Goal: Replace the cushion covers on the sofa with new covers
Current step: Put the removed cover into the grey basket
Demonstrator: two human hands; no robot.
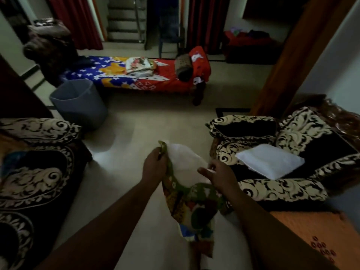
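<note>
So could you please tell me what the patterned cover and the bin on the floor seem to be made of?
Cover: looks like thin printed cloth, matte; it hangs limp and folds where the left hand pinches it. Bin: probably plastic, smooth grey walls with a thin stiff rim, though the light is dim.

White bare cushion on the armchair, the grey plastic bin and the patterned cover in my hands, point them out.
White bare cushion [269,161], head view, middle of its top face.
Grey plastic bin [81,106], head view, front wall.
Patterned green cushion cover [194,207], head view, hanging middle.
</note>
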